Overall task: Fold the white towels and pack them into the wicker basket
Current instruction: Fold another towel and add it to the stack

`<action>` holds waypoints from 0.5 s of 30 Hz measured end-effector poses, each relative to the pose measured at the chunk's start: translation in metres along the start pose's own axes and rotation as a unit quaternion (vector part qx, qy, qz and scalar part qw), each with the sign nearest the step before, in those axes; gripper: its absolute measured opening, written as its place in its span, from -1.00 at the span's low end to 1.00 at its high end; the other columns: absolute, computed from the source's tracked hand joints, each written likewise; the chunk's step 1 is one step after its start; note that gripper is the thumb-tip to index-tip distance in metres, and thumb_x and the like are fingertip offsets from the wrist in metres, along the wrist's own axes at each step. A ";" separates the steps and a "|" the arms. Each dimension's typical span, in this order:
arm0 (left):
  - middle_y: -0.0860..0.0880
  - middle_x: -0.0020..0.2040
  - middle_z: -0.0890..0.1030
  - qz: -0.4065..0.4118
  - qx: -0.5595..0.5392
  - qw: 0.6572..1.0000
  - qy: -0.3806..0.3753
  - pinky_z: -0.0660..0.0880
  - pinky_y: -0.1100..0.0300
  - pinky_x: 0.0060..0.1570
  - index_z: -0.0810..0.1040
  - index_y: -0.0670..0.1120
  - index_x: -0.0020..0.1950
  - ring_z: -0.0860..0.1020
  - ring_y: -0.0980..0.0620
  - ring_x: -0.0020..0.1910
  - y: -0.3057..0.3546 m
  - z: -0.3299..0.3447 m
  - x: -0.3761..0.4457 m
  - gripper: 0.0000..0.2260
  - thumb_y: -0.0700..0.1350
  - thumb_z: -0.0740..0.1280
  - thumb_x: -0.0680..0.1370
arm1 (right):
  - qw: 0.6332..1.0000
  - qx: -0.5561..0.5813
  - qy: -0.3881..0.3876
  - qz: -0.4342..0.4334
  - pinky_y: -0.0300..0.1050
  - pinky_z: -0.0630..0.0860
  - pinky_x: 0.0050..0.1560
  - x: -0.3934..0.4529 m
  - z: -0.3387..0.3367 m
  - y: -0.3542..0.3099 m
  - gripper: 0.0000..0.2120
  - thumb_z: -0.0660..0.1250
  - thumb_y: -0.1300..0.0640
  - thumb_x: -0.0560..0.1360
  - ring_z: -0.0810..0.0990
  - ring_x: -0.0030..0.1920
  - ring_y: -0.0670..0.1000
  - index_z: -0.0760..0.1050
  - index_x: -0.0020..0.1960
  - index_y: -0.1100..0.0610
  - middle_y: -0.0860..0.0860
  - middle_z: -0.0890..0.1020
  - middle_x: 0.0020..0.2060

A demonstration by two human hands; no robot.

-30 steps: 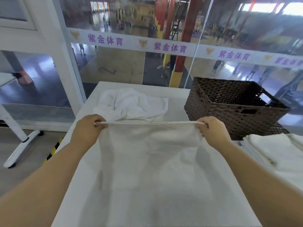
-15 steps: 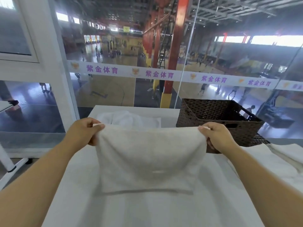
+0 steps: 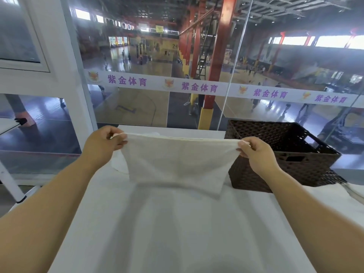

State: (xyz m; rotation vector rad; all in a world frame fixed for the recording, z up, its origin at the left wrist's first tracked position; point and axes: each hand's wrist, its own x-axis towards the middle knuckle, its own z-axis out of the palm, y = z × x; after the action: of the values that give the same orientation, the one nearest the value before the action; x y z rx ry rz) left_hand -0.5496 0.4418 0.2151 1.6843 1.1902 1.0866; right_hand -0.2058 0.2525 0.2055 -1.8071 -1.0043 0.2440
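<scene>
your towel (image 3: 177, 164) hides most of the pile (image 3: 118, 164) behind it, left hand (image 3: 102, 144) and right hand (image 3: 256, 154) pinching its top corners, it hangs between them over the table (image 3: 177, 233), basket (image 3: 295, 164) just right

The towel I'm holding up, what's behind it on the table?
Behind the held towel, a bunched white towel peeks out at its left edge and top; the rest of it is covered. The wicker basket stands to the right.

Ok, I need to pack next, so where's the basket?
In the head view the basket stands on the table at the right, just behind the right hand, against the glass wall.
</scene>
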 end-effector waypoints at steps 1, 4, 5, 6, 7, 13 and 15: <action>-0.09 -0.08 0.61 0.006 0.006 1.000 0.001 0.52 0.30 -0.11 0.56 -0.19 0.01 0.62 0.03 -0.14 -0.002 -0.001 -0.004 -0.88 -0.15 0.34 0.55 | 1.000 -0.010 -0.001 -0.009 0.15 0.55 0.12 -0.001 0.000 0.002 -0.86 0.29 0.06 0.57 0.63 -0.05 0.10 0.54 -0.16 -0.08 -0.01 0.65 -0.19; -0.07 -0.11 0.61 -0.007 0.020 0.999 -0.032 0.53 0.23 -0.04 0.57 -0.13 -0.07 0.62 -0.03 -0.11 -0.030 -0.003 -0.024 -0.94 -0.15 0.35 0.54 | 0.997 -0.062 -0.034 -0.003 0.06 0.54 0.01 -0.020 0.002 0.018 -0.87 0.28 0.05 0.57 0.61 -0.10 0.11 0.54 -0.13 -0.02 0.05 0.63 -0.19; -0.05 -0.12 0.61 -0.023 0.031 0.998 -0.043 0.54 0.18 -0.02 0.57 -0.08 -0.11 0.62 -0.04 -0.11 -0.044 -0.003 -0.033 -0.95 -0.13 0.35 0.54 | 0.996 -0.077 -0.050 0.007 -0.02 0.51 -0.08 -0.030 0.005 0.026 -0.88 0.28 0.05 0.57 0.58 -0.14 0.10 0.54 -0.11 0.02 0.07 0.61 -0.21; -0.03 -0.15 0.60 -0.038 0.048 0.997 -0.050 0.53 0.15 -0.02 0.57 -0.04 -0.14 0.60 -0.05 -0.12 -0.060 -0.002 -0.045 -0.94 -0.10 0.36 0.53 | 0.993 -0.096 -0.066 0.019 -0.09 0.46 -0.17 -0.042 0.010 0.036 -0.87 0.28 0.04 0.57 0.55 -0.19 0.07 0.54 -0.10 0.05 0.09 0.60 -0.23; -0.02 -0.18 0.59 -0.050 0.071 0.995 -0.056 0.50 0.17 -0.07 0.56 -0.02 -0.17 0.58 -0.06 -0.14 -0.077 -0.001 -0.058 -0.92 -0.09 0.37 0.53 | 0.989 -0.119 -0.086 0.028 -0.15 0.41 -0.23 -0.055 0.015 0.048 -0.86 0.29 0.03 0.56 0.52 -0.22 0.04 0.54 -0.10 0.07 0.09 0.60 -0.23; 0.05 -0.21 0.60 -0.117 0.182 0.967 -0.132 0.34 0.23 -0.23 0.56 -0.04 -0.21 0.54 0.03 -0.15 -0.163 0.004 -0.143 -0.88 -0.09 0.36 0.53 | 0.949 -0.206 -0.208 0.116 -0.27 0.34 -0.23 -0.142 0.045 0.122 -0.83 0.29 0.05 0.56 0.53 -0.15 0.03 0.52 -0.17 0.10 -0.03 0.58 -0.23; 0.01 -0.20 0.61 -0.145 0.188 0.960 -0.149 0.38 0.23 -0.23 0.57 -0.07 -0.19 0.55 0.00 -0.13 -0.178 0.002 -0.161 -0.88 -0.08 0.36 0.53 | 0.941 -0.213 -0.226 0.134 -0.29 0.33 -0.25 -0.163 0.048 0.132 -0.82 0.29 0.04 0.56 0.52 -0.18 -0.01 0.51 -0.18 0.09 -0.06 0.56 -0.26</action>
State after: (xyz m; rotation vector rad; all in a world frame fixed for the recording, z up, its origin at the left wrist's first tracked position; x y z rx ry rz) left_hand -0.6292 0.3315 0.0179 1.8008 1.4481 0.4258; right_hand -0.2677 0.1482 0.0278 -2.3533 -1.1895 0.6770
